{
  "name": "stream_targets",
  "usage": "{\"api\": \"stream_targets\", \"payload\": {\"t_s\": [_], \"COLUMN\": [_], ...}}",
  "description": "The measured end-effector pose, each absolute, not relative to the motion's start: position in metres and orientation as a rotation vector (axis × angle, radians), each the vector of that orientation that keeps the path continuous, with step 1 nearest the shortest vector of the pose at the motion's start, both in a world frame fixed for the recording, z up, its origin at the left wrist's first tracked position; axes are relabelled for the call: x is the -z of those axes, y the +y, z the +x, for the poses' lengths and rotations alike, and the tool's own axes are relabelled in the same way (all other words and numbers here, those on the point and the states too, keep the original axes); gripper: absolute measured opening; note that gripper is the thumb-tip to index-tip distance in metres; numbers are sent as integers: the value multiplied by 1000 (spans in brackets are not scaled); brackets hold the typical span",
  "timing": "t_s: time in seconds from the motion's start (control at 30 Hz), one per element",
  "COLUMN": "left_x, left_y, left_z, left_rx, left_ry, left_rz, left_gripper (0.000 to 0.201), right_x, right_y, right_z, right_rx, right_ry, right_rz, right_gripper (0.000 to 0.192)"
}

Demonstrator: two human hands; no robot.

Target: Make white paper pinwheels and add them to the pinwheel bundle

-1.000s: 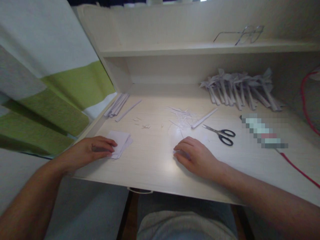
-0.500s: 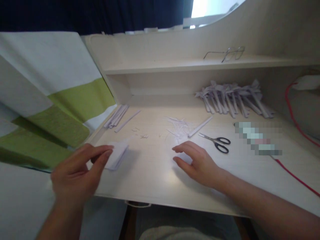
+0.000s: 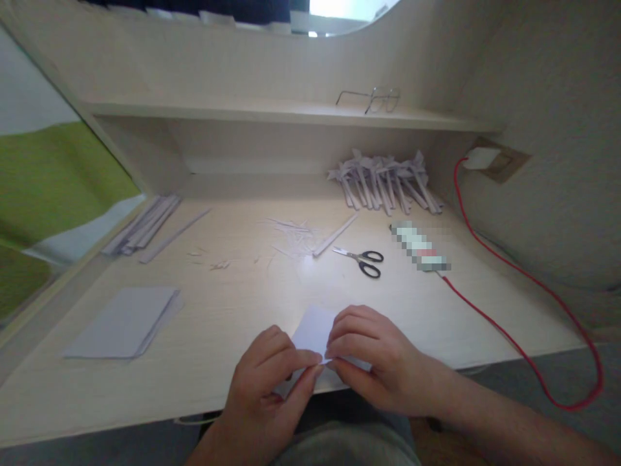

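Observation:
Both of my hands meet at the near edge of the desk (image 3: 233,304) over a small white sheet of paper (image 3: 313,331). My left hand (image 3: 266,383) pinches the sheet's near corner between thumb and fingers. My right hand (image 3: 369,357) lies on the sheet's right side with its fingertips pressing the same corner. The far part of the sheet sticks out beyond the fingers and lies flat on the desk.
A stack of white sheets (image 3: 123,321) lies at the left. Paper strips (image 3: 145,223) sit far left, cut scraps (image 3: 291,234) and scissors (image 3: 361,260) in the middle, folded paper pieces (image 3: 383,181) at the back. Glasses (image 3: 371,98) rest on the shelf. A red cable (image 3: 514,304) crosses the right side.
My left hand left the stack at the left and came to the middle with one sheet. My right hand drew back to the near edge and joined it. The view swung right.

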State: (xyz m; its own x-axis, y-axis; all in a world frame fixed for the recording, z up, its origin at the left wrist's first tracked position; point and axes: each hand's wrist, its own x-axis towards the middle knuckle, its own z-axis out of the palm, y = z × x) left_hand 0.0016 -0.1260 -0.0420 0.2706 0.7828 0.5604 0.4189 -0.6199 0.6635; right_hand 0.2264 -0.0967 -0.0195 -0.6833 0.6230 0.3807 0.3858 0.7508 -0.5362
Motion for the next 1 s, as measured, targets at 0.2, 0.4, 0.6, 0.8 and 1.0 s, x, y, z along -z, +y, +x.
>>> {"api": "stream_targets", "payload": {"t_s": [0.2, 0.4, 0.6, 0.8, 1.0], "left_x": [54, 60, 54, 54, 58], "left_y": [-121, -119, -120, -122, -121], "left_z": [-11, -20, -18, -16, -15], "left_rx": [-920, -888, -850, -904, -896], "left_ry": [1171, 1173, 1145, 1245, 1284], "left_rz": [2306, 2300, 2295, 2277, 2244], "left_gripper": [18, 14, 12, 12, 4], "right_x": [38, 37, 28, 22, 32], "right_y": [-103, -96, -82, -72, -72], "right_z": [247, 243, 232, 222, 212], "right_rx": [-791, -873, -898, -839, -462], "right_ry": [-2346, -2312, -2336, -2411, -2584], "right_rz": [-929, -1037, -1197, -1327, -1343], "right_gripper": [6, 7, 13, 15, 19]}}
